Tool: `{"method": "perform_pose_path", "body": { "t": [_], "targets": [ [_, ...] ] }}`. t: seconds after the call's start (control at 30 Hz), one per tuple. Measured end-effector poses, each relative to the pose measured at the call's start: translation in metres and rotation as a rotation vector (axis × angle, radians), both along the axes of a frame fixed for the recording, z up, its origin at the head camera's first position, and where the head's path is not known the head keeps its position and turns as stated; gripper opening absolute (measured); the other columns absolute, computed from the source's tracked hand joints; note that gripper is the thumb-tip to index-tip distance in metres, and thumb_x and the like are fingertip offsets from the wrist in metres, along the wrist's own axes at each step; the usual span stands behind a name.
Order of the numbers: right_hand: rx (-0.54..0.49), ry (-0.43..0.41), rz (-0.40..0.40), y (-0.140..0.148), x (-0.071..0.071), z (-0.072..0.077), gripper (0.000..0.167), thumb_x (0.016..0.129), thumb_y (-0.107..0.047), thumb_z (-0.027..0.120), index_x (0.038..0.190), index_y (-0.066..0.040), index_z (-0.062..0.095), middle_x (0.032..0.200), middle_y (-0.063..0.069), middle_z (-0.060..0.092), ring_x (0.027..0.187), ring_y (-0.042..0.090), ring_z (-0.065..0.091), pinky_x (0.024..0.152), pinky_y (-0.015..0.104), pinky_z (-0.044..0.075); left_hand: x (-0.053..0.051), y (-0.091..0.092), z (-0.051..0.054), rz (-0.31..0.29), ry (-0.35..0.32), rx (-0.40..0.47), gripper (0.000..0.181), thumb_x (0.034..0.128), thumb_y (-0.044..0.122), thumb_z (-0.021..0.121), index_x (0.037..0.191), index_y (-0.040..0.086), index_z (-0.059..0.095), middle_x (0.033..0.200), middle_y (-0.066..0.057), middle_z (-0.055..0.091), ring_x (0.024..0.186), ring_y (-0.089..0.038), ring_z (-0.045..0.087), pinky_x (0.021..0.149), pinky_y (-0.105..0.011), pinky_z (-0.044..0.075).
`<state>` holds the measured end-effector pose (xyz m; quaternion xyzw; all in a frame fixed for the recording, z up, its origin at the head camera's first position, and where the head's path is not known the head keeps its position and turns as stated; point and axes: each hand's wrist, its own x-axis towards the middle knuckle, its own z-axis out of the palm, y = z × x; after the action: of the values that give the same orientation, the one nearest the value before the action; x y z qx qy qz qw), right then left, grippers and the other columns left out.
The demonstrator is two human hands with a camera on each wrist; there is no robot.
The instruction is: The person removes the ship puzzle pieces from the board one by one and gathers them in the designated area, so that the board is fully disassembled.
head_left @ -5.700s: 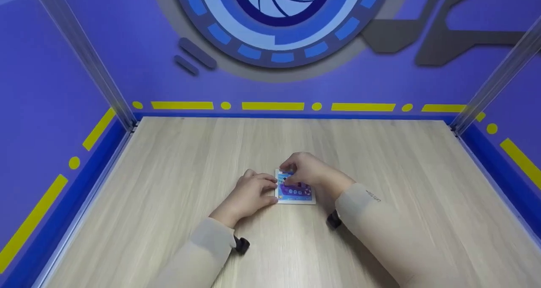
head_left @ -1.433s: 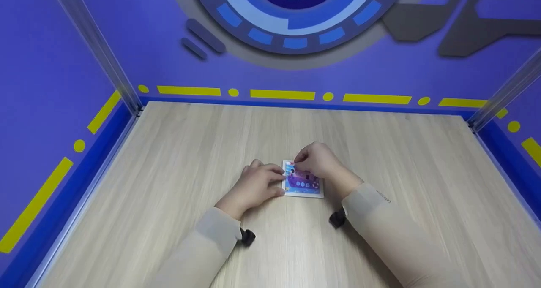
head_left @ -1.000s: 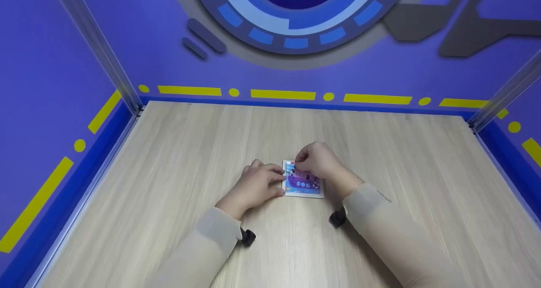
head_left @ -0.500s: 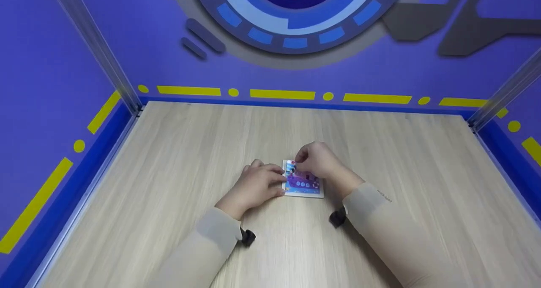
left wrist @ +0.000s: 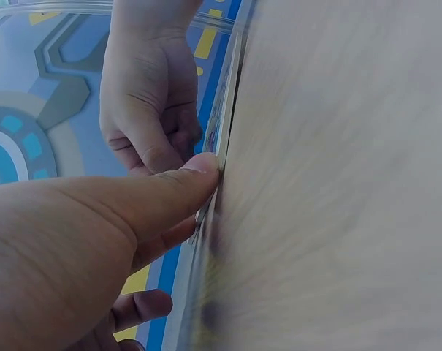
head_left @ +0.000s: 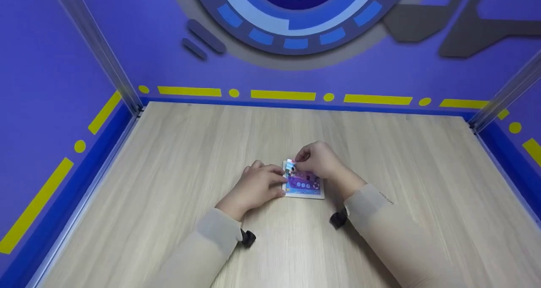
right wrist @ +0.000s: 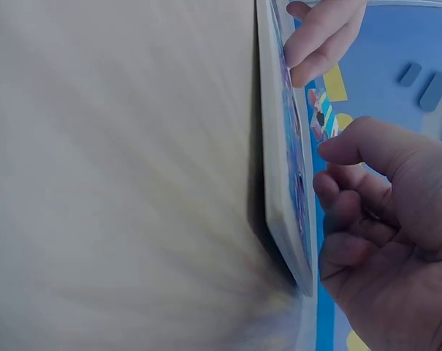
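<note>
A small square picture board with a white border [head_left: 304, 196] lies flat on the table, showing a purple ship on blue. My right hand [head_left: 320, 160] is over its upper part and pinches a small coloured piece [head_left: 290, 164], which stands raised at the board's upper left. In the right wrist view that piece [right wrist: 321, 117] sticks up at the fingertips of my right hand [right wrist: 396, 197], off the board's face. My left hand [head_left: 258, 186] touches the board's left edge with thumb and spread, bent fingers. In the left wrist view its thumb [left wrist: 169, 191] rests against the board's edge.
A wood-grain table [head_left: 203, 144] surrounds the board. Blue printed panels [head_left: 270, 79] rise behind it and at both sides, with metal posts [head_left: 101, 51] at the corners. Black straps with small dark devices [head_left: 247, 238] sit at both wrists.
The coloured piece at the board's upper left has lifted and tilted up, its top now past the board's far edge. Both hands have stayed in nearly the same place over the last second.
</note>
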<state>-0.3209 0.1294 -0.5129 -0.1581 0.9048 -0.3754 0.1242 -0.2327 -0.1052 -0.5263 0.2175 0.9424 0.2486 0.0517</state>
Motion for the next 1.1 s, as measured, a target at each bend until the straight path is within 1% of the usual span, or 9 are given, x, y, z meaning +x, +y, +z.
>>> {"method": "perform_pose_path", "body": {
  "t": [0.13,0.23,0.3,0.37,0.53,0.77,0.93,1.03,1.1],
  "targets": [
    [-0.004,0.014,0.001,0.002,0.000,0.004,0.011,0.099,-0.018,0.086,0.105,-0.010,0.089,0.101,0.007,0.084,0.088,0.019,0.069,0.082,0.031,0.059,0.000,-0.001,0.000,-0.009,0.013,-0.006,0.038,0.1038,0.037,0.082,0.140,0.023,0.082,0.158,0.002,0.071,0.133,-0.030,0.057,0.113,-0.054,0.045],
    [-0.016,0.009,-0.007,0.004,-0.002,0.006,0.010,0.099,-0.017,0.085,0.107,-0.011,0.089,0.102,0.006,0.084,0.092,0.021,0.069,0.086,0.034,0.059,0.000,0.000,0.001,-0.006,0.000,0.002,0.039,0.1036,0.036,0.083,0.141,0.023,0.082,0.158,0.002,0.070,0.134,-0.029,0.057,0.113,-0.053,0.043],
    [-0.027,0.007,-0.016,0.006,-0.004,0.008,0.011,0.099,-0.016,0.085,0.107,-0.010,0.088,0.102,0.007,0.083,0.092,0.022,0.069,0.085,0.034,0.059,0.000,0.000,0.001,-0.003,-0.005,0.004,0.039,0.1036,0.036,0.083,0.141,0.023,0.082,0.158,0.002,0.070,0.134,-0.029,0.057,0.113,-0.053,0.043],
    [-0.041,-0.005,-0.027,0.009,-0.006,0.008,0.011,0.099,-0.015,0.085,0.108,-0.008,0.088,0.101,0.009,0.082,0.090,0.021,0.069,0.081,0.031,0.060,0.000,0.000,0.001,-0.002,-0.009,0.008,0.040,0.1035,0.036,0.083,0.141,0.023,0.082,0.158,0.002,0.070,0.134,-0.029,0.056,0.113,-0.053,0.043],
    [-0.094,-0.069,-0.067,0.017,-0.010,0.007,0.015,0.099,-0.015,0.085,0.112,-0.007,0.086,0.103,0.010,0.081,0.086,0.019,0.070,0.074,0.025,0.062,0.000,0.000,0.001,-0.003,-0.008,0.009,0.039,0.1042,0.037,0.082,0.141,0.023,0.082,0.157,0.002,0.070,0.135,-0.029,0.056,0.114,-0.053,0.043],
    [-0.200,-0.116,-0.100,0.029,-0.016,0.006,0.019,0.100,-0.011,0.083,0.117,-0.003,0.085,0.109,0.014,0.082,0.087,0.018,0.071,0.077,0.023,0.062,-0.002,0.001,-0.001,-0.002,-0.011,-0.003,0.040,0.1043,0.037,0.082,0.142,0.024,0.081,0.158,0.003,0.070,0.134,-0.028,0.056,0.114,-0.052,0.043],
    [-0.217,-0.139,-0.133,0.035,-0.021,0.005,0.021,0.103,-0.013,0.080,0.121,-0.003,0.086,0.117,0.015,0.083,0.091,0.019,0.071,0.081,0.024,0.063,-0.001,0.001,-0.001,-0.004,-0.017,-0.001,0.040,0.1046,0.037,0.082,0.142,0.024,0.081,0.159,0.002,0.069,0.135,-0.029,0.056,0.115,-0.052,0.043],
    [-0.229,-0.143,-0.161,0.037,-0.024,0.005,0.023,0.105,-0.013,0.079,0.124,-0.002,0.085,0.115,0.015,0.083,0.089,0.018,0.071,0.080,0.024,0.062,0.000,0.000,0.000,-0.006,-0.024,0.012,0.039,0.1044,0.036,0.082,0.141,0.022,0.081,0.158,0.001,0.070,0.135,-0.029,0.056,0.115,-0.053,0.043],
    [-0.251,-0.149,-0.178,0.037,-0.026,0.004,0.023,0.106,-0.012,0.077,0.124,0.000,0.084,0.111,0.014,0.083,0.085,0.017,0.070,0.077,0.025,0.061,0.000,0.000,0.000,-0.010,-0.022,0.015,0.039,0.1042,0.035,0.083,0.141,0.021,0.082,0.157,0.001,0.070,0.134,-0.029,0.056,0.114,-0.053,0.043]
  ]
}}
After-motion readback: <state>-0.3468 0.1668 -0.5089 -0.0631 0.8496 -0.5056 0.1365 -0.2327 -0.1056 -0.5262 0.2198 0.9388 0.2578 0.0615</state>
